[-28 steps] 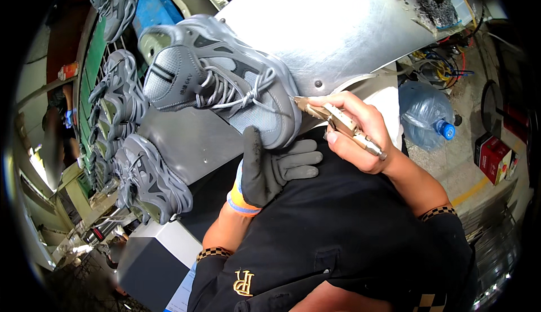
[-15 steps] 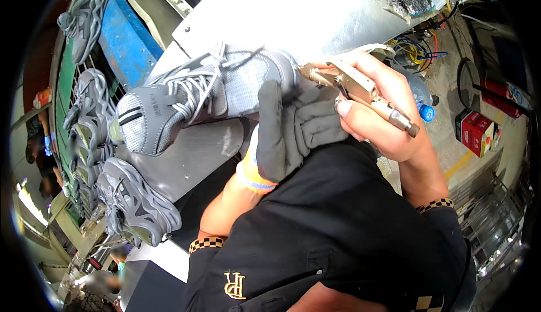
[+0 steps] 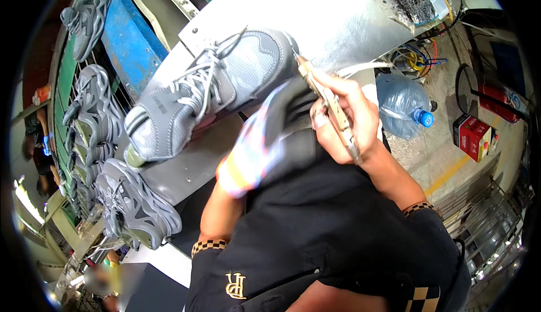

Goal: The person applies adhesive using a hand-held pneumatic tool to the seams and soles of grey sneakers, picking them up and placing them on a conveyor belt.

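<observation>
A grey lace-up sneaker (image 3: 248,67) with pale laces rests on its side at the metal table's near edge, one end toward my hands. My right hand (image 3: 346,117) is bare and closed around a slim brass-coloured metal tool (image 3: 332,103) resembling a small spray gun. The tool's pointed tip reaches the right end of the sneaker; whether it touches, I cannot tell. My left hand (image 3: 276,134), in a dark-palmed glove with an orange and white cuff, is by the sneaker's lower side. Motion smears its fingers, hiding their grip.
Several grey sneakers (image 3: 135,205) line the green rack at left, beside a blue metal piece (image 3: 129,36). The shiny metal table (image 3: 338,19) stretches ahead. To the right are a large clear water bottle (image 3: 403,106), tangled cables (image 3: 420,58) and a red box (image 3: 472,136).
My right hand has moved left and lower, its tool turning steeper. My left hand has shifted left, away from the right hand. The sneaker's right end has tilted upward.
</observation>
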`<action>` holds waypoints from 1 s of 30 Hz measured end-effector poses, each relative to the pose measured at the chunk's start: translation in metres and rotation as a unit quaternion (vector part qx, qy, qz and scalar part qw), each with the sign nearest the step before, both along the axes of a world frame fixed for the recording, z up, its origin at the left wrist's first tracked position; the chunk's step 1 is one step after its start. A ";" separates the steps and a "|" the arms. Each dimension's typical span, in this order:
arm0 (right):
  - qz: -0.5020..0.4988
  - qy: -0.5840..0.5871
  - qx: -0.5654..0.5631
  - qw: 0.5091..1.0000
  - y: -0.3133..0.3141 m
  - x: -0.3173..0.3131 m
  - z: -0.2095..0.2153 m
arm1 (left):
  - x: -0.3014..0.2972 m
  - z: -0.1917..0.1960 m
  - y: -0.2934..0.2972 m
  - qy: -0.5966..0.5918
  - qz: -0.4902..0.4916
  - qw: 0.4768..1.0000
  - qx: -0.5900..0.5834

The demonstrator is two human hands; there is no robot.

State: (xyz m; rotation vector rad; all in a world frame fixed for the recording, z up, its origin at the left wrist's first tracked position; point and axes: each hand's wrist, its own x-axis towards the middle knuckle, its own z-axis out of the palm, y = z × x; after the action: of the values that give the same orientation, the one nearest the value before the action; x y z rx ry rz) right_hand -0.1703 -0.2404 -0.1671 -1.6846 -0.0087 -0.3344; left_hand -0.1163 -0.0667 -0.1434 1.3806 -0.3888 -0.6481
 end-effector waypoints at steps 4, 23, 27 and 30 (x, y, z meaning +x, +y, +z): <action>0.013 0.026 0.060 0.998 -0.008 -0.002 -0.006 | 0.018 0.050 0.097 -0.285 0.195 0.933 0.103; 0.123 0.092 0.224 0.962 0.007 0.041 -0.006 | -0.082 0.037 0.078 -0.258 0.302 0.820 0.413; 0.064 0.047 0.151 0.985 0.016 0.018 -0.004 | -0.076 0.037 0.066 -0.247 0.317 0.829 0.389; 0.143 0.001 0.072 0.987 -0.002 0.016 0.011 | -0.058 0.062 0.042 -0.217 0.367 0.848 0.314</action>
State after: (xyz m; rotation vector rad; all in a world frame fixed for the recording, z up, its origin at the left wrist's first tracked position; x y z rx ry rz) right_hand -0.1542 -0.2424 -0.1558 -1.5157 -0.2185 -0.1137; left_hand -0.1739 -0.0251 -0.0817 2.1450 0.0439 0.2247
